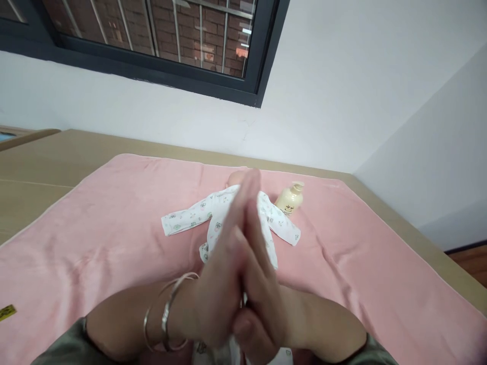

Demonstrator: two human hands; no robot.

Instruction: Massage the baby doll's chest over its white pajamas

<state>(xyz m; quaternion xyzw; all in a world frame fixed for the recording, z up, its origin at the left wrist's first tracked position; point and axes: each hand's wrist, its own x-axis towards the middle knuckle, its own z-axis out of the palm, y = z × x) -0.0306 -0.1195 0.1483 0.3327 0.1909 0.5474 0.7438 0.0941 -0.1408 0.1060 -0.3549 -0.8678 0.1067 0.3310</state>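
My left hand (224, 284) and my right hand (266, 294) are pressed palm to palm in the middle of the view, fingers stretched out and pointing away from me. Slight motion blur softens both, and nothing shows between them. Behind them lies a white printed long-sleeved baby garment (218, 213) with its sleeves spread wide. A rounded skin-coloured head (235, 177) shows above its collar; whether it is a doll's is not visible. My hands and forearms hide much of the middle. A cream pump bottle (289, 198) lies tilted by the sleeve on the right.
A pink blanket (125, 203) with some wrinkles covers most of the wooden surface (41, 167). A yellow-and-black tag (6, 312) is at the far left. Beyond stand a white wall (312, 111) and a dark-framed barred window (160, 66).
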